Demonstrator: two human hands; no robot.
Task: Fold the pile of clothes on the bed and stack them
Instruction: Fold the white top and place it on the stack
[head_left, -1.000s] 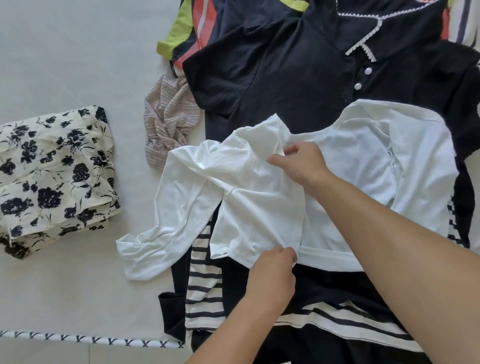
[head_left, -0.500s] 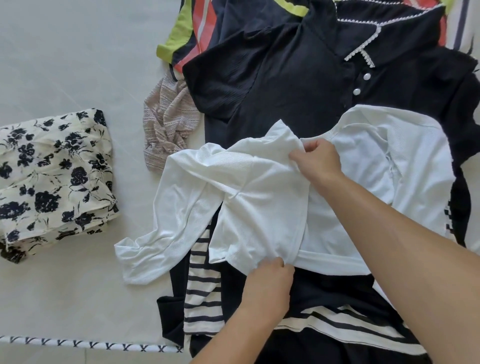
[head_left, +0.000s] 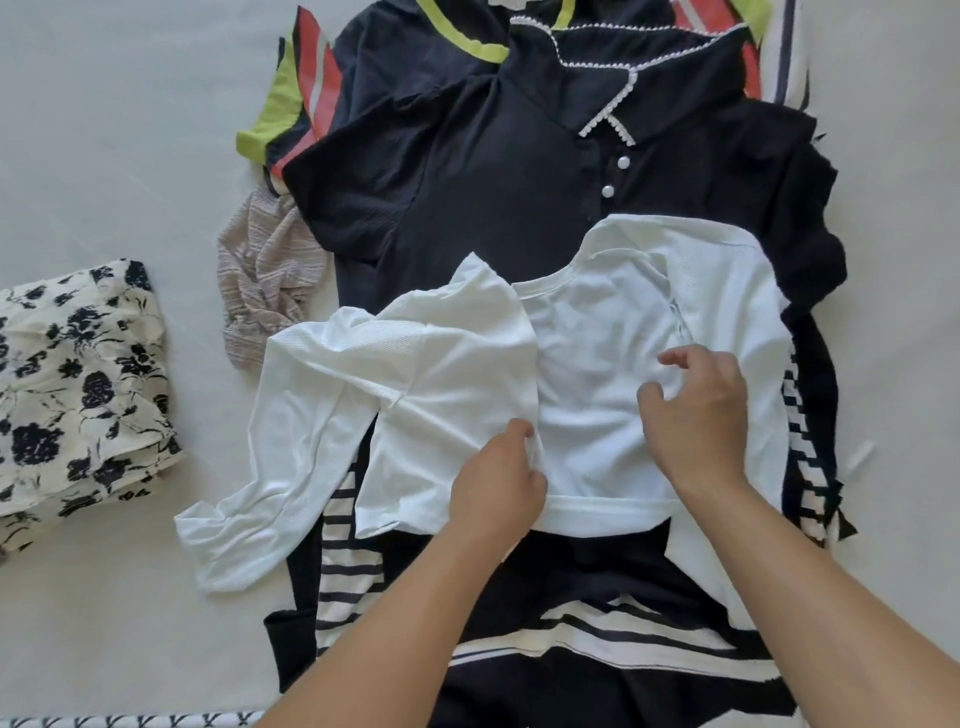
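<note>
Both hands work the white top (head_left: 613, 374) lying on the bed's clothes pile: my left hand (head_left: 496, 480) pinches its folded edge, my right hand (head_left: 698, 410) hovers loosely curled. Its right sleeve is hidden underneath.

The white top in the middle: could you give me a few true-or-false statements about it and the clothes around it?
1. The left hand pinches the white long-sleeved top at its folded-over edge. True.
2. The right hand grips the navy collared shirt. False: it rests above the white top, fingers loosely curled, holding nothing.
3. The white top lies on top of the dark pile. True.
4. The floral-print garment lies to the right of the pile. False: it lies folded to the left, apart from the pile.
5. The navy shirt's collar has red trim. False: the trim is white.
</note>
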